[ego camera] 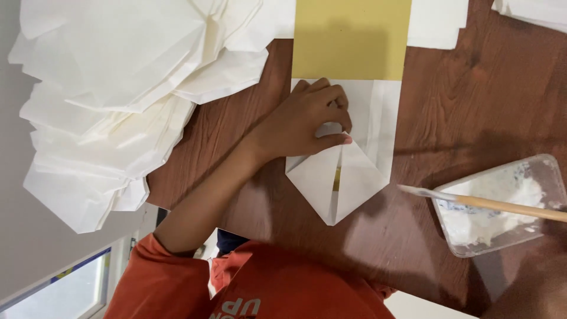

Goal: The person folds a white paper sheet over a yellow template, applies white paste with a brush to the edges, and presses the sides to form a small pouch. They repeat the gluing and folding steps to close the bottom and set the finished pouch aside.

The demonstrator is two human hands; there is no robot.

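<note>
Item: tabletop, head view, 1 moment.

Surroundings: brown wood table (472, 106). Large heap of white folded paper pieces (112, 100) at upper left, overhanging table edge. More white sheets (436, 22) at top, another stack (534, 12) in top-right corner. Clear plastic tray (549, 171) w/ white paste at right. Wooden-handled brush (502, 205) lies across tray rim, pale tip pointing toward the folded paper, near it but apart. Orange sleeve (159, 283) at bottom. Nothing covers the paper except the hand itself.

Work piece: white paper (360, 177) folded to a point at its lower end, 2 flaps meeting along a centre seam (thin yellow strip shows in the gap). Its upper end overlaps a yellow sheet (351, 38).

Hands: left hand (307, 121) rests on the paper's upper-left part, fingers curled, thumb & fingertips pinching a small fold of the white paper near the seam top. Right hand: not visible; state can't be told.
</note>
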